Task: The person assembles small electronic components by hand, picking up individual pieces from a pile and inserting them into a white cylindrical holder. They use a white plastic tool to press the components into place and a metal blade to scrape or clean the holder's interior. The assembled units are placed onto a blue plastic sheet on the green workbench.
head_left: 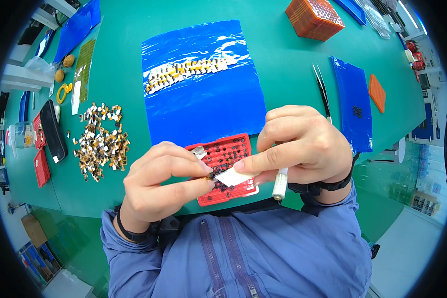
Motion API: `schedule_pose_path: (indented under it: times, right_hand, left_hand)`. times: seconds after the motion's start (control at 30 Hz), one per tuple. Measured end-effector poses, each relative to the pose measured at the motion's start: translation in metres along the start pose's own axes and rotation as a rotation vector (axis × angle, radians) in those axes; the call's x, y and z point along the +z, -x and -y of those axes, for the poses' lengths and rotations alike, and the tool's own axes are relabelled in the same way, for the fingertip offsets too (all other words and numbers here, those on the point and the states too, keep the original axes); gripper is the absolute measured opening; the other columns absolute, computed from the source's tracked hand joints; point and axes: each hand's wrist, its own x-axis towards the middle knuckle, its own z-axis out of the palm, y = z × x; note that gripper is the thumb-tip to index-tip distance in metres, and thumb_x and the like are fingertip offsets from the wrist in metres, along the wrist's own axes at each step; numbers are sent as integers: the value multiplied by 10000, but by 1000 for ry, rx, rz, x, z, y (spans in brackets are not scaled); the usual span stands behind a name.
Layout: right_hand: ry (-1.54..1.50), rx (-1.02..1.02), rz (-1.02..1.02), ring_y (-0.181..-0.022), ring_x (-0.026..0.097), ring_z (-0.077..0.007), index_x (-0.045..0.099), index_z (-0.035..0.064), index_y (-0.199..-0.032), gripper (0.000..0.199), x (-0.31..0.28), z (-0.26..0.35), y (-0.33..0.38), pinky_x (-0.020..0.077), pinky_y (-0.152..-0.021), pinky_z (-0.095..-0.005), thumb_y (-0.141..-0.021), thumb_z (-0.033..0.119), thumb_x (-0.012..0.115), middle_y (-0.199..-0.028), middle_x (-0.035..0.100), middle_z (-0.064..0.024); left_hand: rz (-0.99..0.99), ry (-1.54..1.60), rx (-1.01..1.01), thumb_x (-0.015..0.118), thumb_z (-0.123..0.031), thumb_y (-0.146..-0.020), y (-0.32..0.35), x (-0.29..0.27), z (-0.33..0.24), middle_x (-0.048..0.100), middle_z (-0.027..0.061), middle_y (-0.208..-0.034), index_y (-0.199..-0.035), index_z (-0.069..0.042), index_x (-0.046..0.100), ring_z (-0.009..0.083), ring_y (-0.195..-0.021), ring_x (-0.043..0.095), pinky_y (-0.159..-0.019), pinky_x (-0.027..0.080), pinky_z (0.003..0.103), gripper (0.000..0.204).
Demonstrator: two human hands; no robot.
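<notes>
My left hand [166, 181] pinches a tiny dark part [211, 175] between thumb and fingers, right above a red perforated tray [228, 149] at the table's near edge. My right hand [303, 146] holds a small white slip [231, 177] against that part with thumb and forefinger. A white pen-like tool [280, 185] is also tucked in my right palm and points down. Small dark parts sit in the tray's holes, and a crumpled bit of foil [199, 151] lies on its left corner.
A blue sheet [203, 104] carries a row of small gold-and-white pieces [184, 73]. A loose heap of similar pieces [102, 144] lies at left. Black tweezers [323, 92], a second blue sheet [352, 99], orange trays [314, 19] and a black case [53, 130] surround them.
</notes>
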Motion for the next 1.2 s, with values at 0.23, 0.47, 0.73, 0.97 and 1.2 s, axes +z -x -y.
schedule_pose_path:
  times: [0.23,0.47,0.73,0.97,1.2]
  right_hand:
    - [0,37,13,-587,544,-186,711,136,-918,280,2,0,0,440,-494,-310,-642,161,754,-651,537,-19]
    - [-6,36,25,-590,539,-185,712,141,-917,288,2,-1,0,434,-495,-311,-632,160,754,-649,517,-14]
    - [12,24,34,-589,523,-185,710,146,-912,293,2,0,1,419,-491,-314,-622,129,743,-638,492,-6]
    - [11,15,13,-585,520,-183,711,137,-911,293,-1,1,1,417,-492,-311,-620,131,746,-636,489,-6]
    - [-43,-2,19,-580,530,-188,709,132,-910,286,-1,0,1,419,-489,-317,-630,166,758,-637,504,-8]
  left_hand:
    - [42,-169,117,682,-88,-584,-1,-2,-2,628,62,-815,-796,-63,681,194,-737,612,-549,458,290,213]
    - [48,-174,119,693,-83,-610,-1,-3,-6,625,57,-804,-802,-57,679,187,-703,606,-532,441,284,195]
    - [31,-83,84,710,-60,-630,0,-1,-5,626,55,-786,-795,-53,676,189,-666,596,-514,427,285,169]
    - [30,-52,83,728,-57,-634,0,-1,-3,628,58,-780,-781,-54,670,190,-648,597,-508,425,282,158]
    - [25,-65,96,725,-55,-630,0,-1,-4,625,58,-773,-773,-54,667,189,-640,593,-500,416,280,154]
